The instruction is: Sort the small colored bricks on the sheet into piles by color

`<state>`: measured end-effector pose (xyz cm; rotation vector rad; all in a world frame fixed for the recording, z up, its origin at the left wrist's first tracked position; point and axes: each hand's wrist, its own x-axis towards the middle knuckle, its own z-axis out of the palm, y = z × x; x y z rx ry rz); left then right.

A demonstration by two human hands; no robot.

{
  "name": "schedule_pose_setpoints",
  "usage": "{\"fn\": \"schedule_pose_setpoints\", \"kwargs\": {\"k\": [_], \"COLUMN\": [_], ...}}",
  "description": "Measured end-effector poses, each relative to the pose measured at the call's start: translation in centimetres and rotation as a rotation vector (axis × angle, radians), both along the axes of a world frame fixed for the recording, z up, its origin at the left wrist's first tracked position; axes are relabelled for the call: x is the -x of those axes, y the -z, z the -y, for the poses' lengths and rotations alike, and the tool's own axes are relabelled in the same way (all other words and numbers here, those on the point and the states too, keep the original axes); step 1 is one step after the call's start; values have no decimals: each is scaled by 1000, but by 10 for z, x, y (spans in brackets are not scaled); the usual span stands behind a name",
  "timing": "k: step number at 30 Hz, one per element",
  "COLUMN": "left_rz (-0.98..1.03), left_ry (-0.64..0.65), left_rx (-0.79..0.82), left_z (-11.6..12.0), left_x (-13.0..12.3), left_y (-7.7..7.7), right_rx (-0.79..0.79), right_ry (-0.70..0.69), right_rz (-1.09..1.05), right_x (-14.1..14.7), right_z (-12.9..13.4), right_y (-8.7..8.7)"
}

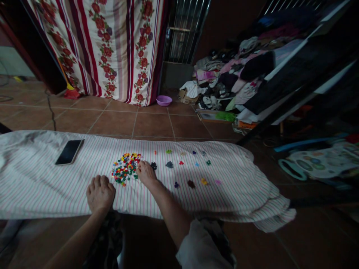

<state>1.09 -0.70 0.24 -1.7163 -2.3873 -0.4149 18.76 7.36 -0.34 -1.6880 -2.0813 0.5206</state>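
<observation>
A heap of small multicoloured pieces (125,168) lies on a striped cloth (70,190). At its right edge is my right hand (146,172), fingers bent together and pointing down; whatever they may hold is too small to make out. My left hand (100,192) rests on the cloth below and left of the heap, fingers lightly curled, palm hidden. Small single-colour groups are spread to the right, among them black pieces (153,166), grey pieces (169,164), brown pieces (191,184), yellow pieces (204,181) and light green pieces (168,151).
A phone (69,152) lies on the cloth at the left. Beyond, on the tiled floor, are a purple basin (164,100) and a large pile of clothes (230,74). A floral curtain (120,48) hangs behind. Dark bars cross the right side.
</observation>
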Motion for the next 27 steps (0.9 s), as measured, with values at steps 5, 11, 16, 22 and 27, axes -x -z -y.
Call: {"fn": "schedule_pose_setpoints", "kwargs": {"k": [5,11,16,22,27], "left_rz": [-99,-16,24,-29,-28], "left_ry": [12,-56,-99,-61,-64], "left_rx": [35,102,109,103,113], "left_z": [-3,-5,-4,-4,-4], "left_x": [-1,-2,-3,-2,-2], "left_y": [2,-4,-8,-6,-5], "right_rx": [4,-35,-124,-221,-218], "right_ry": [-5,-17,85,212,427], "right_rz": [-29,-96,-215,-334,-163], "right_x": [-3,-8,-32,-104,-178], "right_z": [-4,-5,-11,-32,-43], "right_y": [-1,-9,-17,-18,-20]}}
